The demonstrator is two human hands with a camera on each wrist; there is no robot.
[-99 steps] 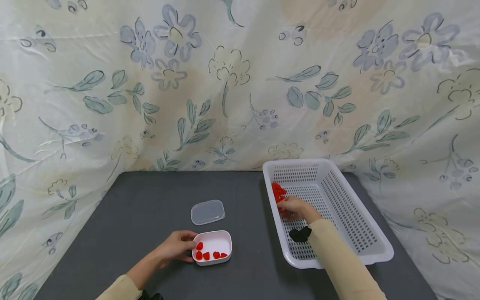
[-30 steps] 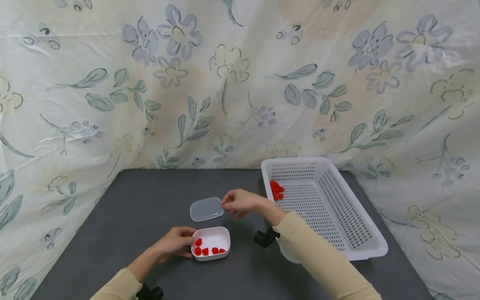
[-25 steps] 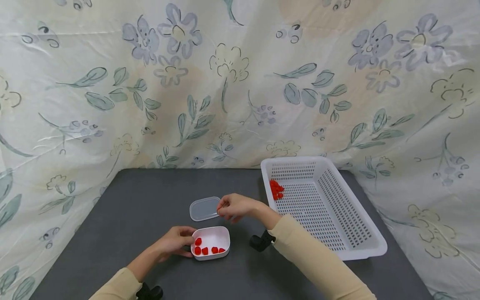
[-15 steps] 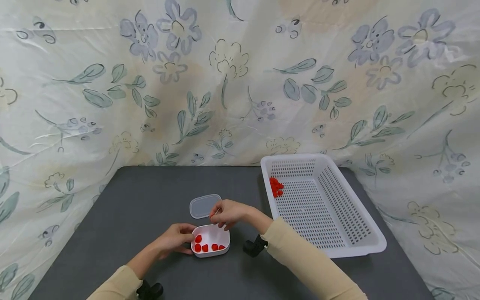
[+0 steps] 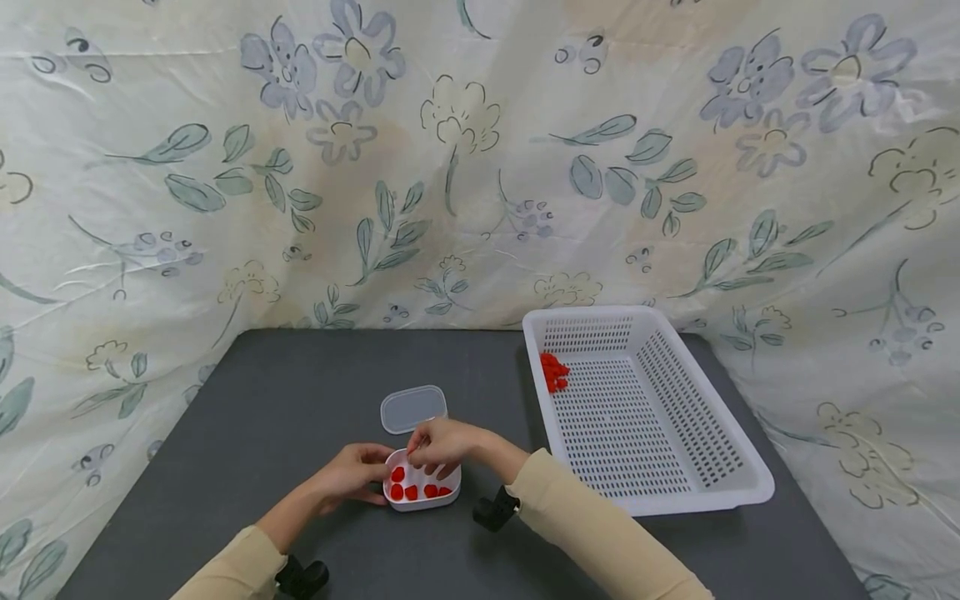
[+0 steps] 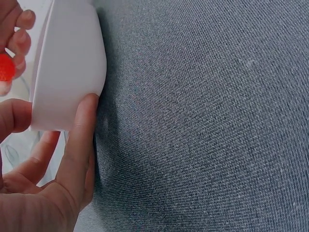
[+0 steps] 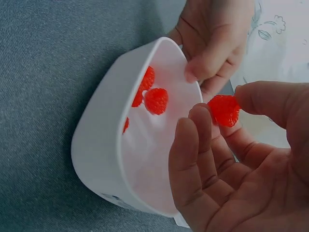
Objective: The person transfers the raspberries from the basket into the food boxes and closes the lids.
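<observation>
Right wrist view: right hand [image 7: 241,159] hovering over the small white container [image 7: 104,159], thumb and forefinger pinching a single red raspberry [image 7: 224,109], remaining fingers loosely curled beneath it. Berry bright red, bumpy-skinned, rounded, held just above the container's open mouth, not touching the white wall. Below it, inside the container, more raspberries [image 7: 156,100] of the same colour and texture, lying against the far end.

Left hand [image 7: 212,43] gripping the container's far rim, thumb over the edge, fingers curled against the outer wall; from the left wrist view, same left hand [image 6: 53,183] with thumb pressed flat on the rounded white side of the container [image 6: 67,72], and the pinched raspberry [image 6: 6,67] glimpsed at the frame edge.

Head view: both hands meeting at the container [image 5: 438,497], right hand [image 5: 442,442] above it, left hand [image 5: 348,475] on its left side, four or so red berries [image 5: 408,492] showing within. Just beyond the right hand, a translucent lid [image 5: 412,408] lying flat on the dark grey table [image 5: 300,392]. Well off to the right of the right hand, a white perforated basket [image 5: 675,433] with a small heap of red raspberries [image 5: 553,372] in its near-left corner. Behind everything, a floral cloth backdrop [image 5: 480,167].
</observation>
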